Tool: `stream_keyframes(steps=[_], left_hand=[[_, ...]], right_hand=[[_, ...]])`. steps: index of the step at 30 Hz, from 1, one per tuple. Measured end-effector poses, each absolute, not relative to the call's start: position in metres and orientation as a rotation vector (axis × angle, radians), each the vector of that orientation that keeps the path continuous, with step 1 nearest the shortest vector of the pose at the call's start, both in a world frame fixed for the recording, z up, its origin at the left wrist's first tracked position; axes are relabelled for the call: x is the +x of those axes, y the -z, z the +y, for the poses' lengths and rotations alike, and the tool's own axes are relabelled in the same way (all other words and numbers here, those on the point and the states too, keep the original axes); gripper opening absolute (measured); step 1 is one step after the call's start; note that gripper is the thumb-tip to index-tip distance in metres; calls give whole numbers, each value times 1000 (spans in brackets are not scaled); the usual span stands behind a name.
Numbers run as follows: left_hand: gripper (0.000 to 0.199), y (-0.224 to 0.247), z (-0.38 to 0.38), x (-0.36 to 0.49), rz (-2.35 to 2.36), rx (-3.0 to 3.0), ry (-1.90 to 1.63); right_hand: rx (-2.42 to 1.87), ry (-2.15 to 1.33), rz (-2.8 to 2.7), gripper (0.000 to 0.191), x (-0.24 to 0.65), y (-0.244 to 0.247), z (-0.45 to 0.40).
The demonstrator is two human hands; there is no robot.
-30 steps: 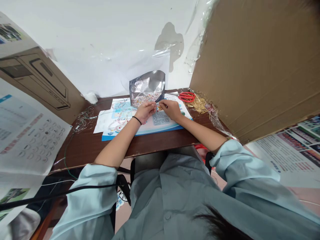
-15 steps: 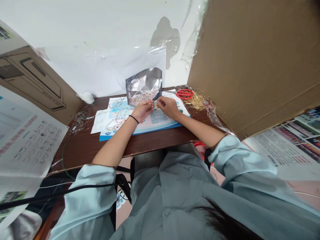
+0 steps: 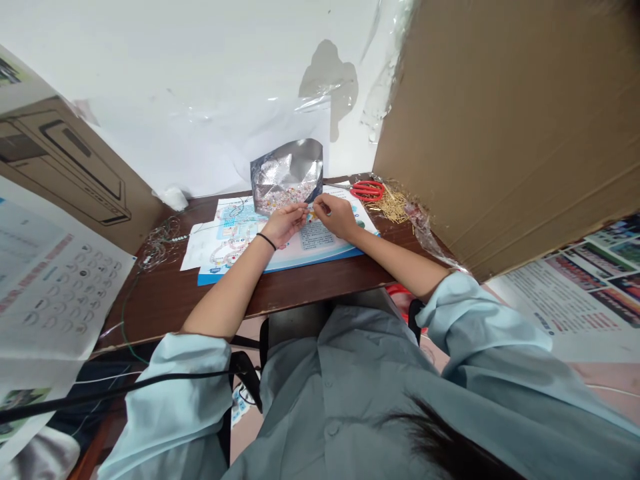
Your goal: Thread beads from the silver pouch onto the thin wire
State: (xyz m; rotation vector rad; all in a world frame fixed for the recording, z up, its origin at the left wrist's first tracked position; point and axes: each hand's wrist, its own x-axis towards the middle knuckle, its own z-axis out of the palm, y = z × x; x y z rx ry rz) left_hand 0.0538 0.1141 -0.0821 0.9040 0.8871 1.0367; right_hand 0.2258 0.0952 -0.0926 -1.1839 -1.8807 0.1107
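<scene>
My left hand (image 3: 286,225), with a black band at the wrist, is pinched on something too small to make out, in front of an open silver bag (image 3: 286,177) of small beads. Close on its right is my right hand (image 3: 336,215), fingertips pressed together, also on something I cannot make out. Both hands are above printed sheets (image 3: 320,235) on the brown table. The fingertips nearly meet at the bag's lower right corner.
Red-handled scissors (image 3: 367,191) and a pile of gold pins (image 3: 393,205) lie to the right. Tangled clear thread (image 3: 159,248) is at the left. Cardboard panels (image 3: 500,120) stand at both sides, and a black cable (image 3: 125,387) crosses my left sleeve.
The view has shifted slightly. Both hands hold nearly the same pose by the bag; no clear pick-up or release shows.
</scene>
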Motion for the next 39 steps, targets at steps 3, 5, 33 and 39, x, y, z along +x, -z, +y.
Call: stream_keyframes(steps=[3, 5, 33, 39], left_hand=[[20, 81, 113, 53, 876, 913, -1030], [18, 81, 112, 53, 870, 919, -1023], [9, 81, 112, 53, 865, 983, -996], [10, 80, 112, 52, 867, 985, -971]], right_hand=[[-1170, -90, -1880, 19, 226, 93, 95], [-1171, -91, -1878, 19, 225, 93, 95], [-1181, -141, -1905, 18, 224, 89, 92], [-1190, -145, -1907, 17, 225, 90, 93]])
